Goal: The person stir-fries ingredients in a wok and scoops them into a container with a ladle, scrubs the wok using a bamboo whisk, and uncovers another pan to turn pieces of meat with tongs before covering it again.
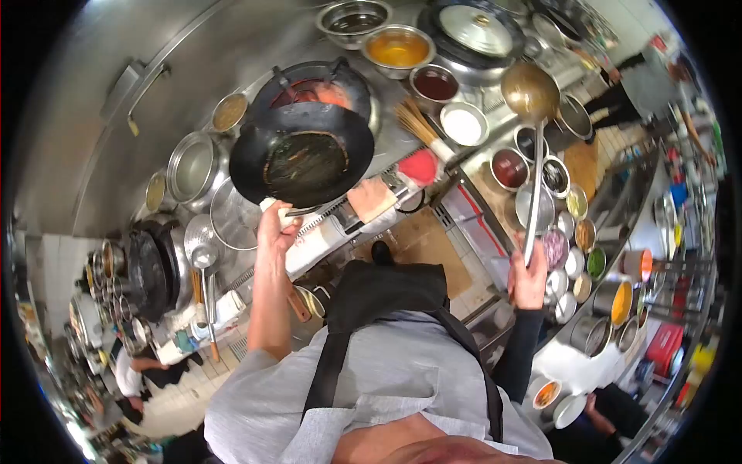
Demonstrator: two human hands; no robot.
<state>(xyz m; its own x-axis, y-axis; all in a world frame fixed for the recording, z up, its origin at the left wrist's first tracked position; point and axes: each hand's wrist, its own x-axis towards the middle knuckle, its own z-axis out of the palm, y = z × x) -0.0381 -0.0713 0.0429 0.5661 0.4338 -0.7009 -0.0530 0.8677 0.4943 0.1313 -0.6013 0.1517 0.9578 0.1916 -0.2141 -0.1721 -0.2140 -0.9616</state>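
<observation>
My left hand (280, 222) is closed round the handle of a black wok (301, 158), with a pale cloth between palm and metal. The wok is tilted over a burner (328, 91) that glows orange behind it. A thin dark oily film shows on the wok's bottom. On the right, my right hand (528, 278) grips the long handle of a ladle (532, 91). The ladle's bowl is raised above the containers near the counter's corner, and its inside looks brownish and wet.
Bowls of amber liquid (398, 48), dark red sauce (434, 83) and white contents (464, 124) stand behind a bamboo brush (421, 124). Small ingredient tubs (572, 243) line the right counter. A strainer (232, 216) lies left of the wok. Other people work at both sides.
</observation>
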